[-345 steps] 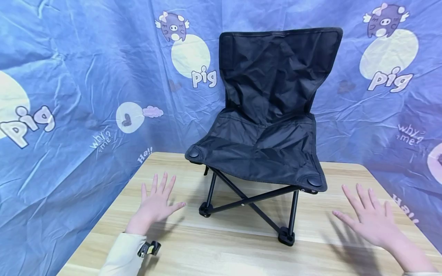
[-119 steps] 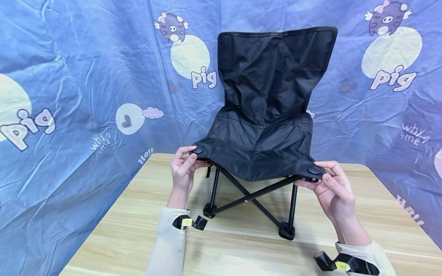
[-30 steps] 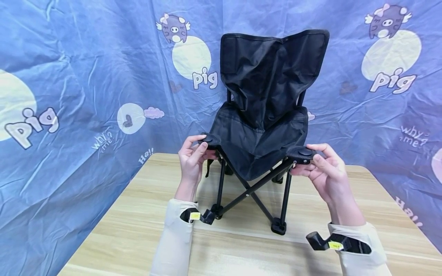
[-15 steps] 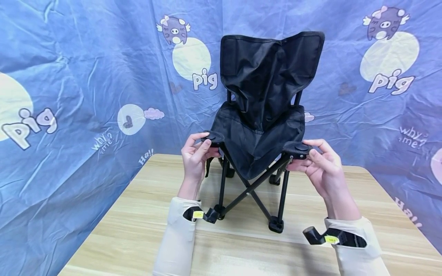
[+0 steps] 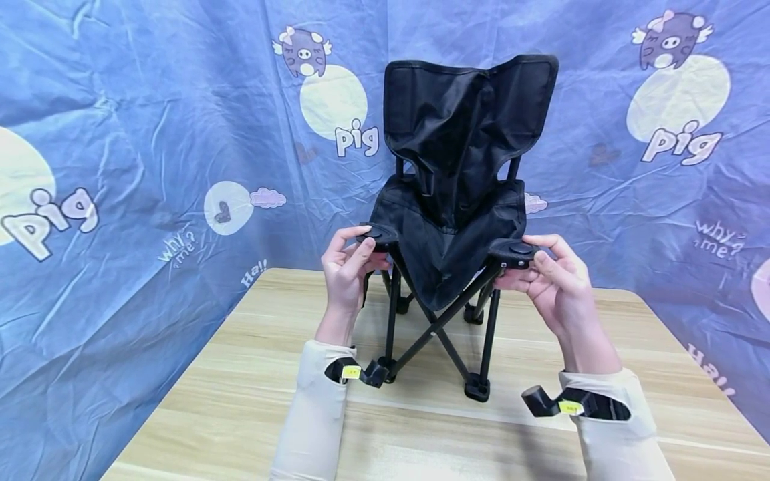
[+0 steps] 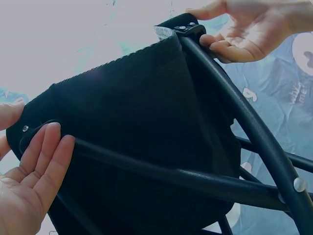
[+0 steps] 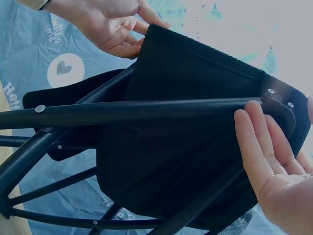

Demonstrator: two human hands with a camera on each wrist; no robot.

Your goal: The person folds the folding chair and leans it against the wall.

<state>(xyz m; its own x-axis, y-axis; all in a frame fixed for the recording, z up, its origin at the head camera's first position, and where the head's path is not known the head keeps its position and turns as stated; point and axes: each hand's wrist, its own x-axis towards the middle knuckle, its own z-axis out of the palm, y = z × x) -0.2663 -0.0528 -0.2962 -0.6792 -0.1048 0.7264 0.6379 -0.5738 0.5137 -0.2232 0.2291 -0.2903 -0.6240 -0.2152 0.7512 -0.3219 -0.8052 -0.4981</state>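
Note:
A black folding chair with a fabric seat and crossed metal legs stands on the wooden table, partly folded inward. Its seat fabric sags in a V between the two front corners. My left hand grips the front left corner, thumb and index finger on top, other fingers beneath. At the front right corner, my right hand holds on in the same way. In the left wrist view, the left fingers lie under the seat beside a leg tube. The right fingers do likewise in the right wrist view.
The wooden table has its far edge close to a blue curtain printed with pigs and lettering. Black wrist mounts with yellow labels sit on both sleeves. The chair's feet rest on the tabletop.
Both hands went from spread and apart to gripping the front corners, then moved toward each other. The chair has narrowed, its seat and backrest creasing along the middle and the legs drawing closer.

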